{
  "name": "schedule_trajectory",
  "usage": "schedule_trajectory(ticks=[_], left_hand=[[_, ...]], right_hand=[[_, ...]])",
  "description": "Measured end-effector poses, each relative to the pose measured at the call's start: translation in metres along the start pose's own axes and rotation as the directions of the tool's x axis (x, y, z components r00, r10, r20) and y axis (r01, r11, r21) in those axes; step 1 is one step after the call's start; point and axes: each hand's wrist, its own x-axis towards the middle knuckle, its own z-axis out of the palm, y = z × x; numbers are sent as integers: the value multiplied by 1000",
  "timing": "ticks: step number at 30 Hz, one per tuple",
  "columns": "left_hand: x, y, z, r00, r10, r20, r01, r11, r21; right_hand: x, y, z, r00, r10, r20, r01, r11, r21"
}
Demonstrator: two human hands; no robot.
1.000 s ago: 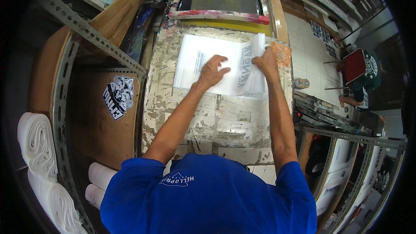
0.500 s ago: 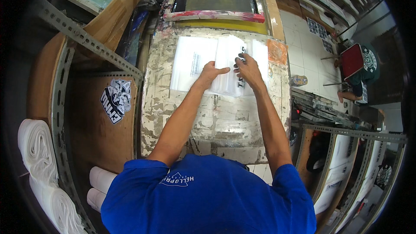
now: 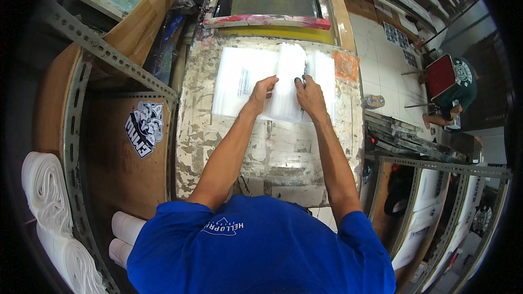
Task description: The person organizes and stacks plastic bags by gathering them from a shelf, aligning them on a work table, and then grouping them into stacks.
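Both hands have drawn together since a moment ago: the left hand (image 3: 265, 88) and right hand (image 3: 308, 90) are pinching a white folded sheet (image 3: 287, 79) over the table (image 3: 272, 152), creasing it.

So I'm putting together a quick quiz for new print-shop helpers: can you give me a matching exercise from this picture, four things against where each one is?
Things:
1. stack of clear plastic bags
2. screen frame
3. rolls of white material
4. black and white sticker

Places:
A. on the brown board left of the work table
B. at the far end of the work table
C. between the left hand and the right hand
D. at the lower left, beside the metal rack upright

Pairs: 1-C, 2-B, 3-D, 4-A
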Motion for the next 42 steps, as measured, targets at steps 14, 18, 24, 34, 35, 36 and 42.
schedule_trajectory(ticks=[14,18,24,34,35,36,42], left_hand=[[7,-15,33,972,-101,214,-163,370,915],[0,-14,33,963,45,267,-258,451,855],[-13,-13,-32,822,566,67,-477,619,624],[-57,10,-90,681,352,-642,481,446,755],[-56,17,-84,698,327,-637,474,457,753],[-53,19,-82,704,284,-650,486,474,734],[-43,29,-82,757,186,-626,420,595,685]], right_hand=[[-6,-30,-20,984,-167,-64,88,762,-641],[6,-10,-20,993,-114,-39,77,850,-521],[11,1,-22,993,-117,-28,91,881,-464],[7,2,-21,994,-94,-57,57,883,-465],[7,1,-23,995,-77,-63,41,893,-449],[7,3,-24,995,-76,-71,37,897,-440],[6,9,-31,994,-52,-96,9,915,-403]])
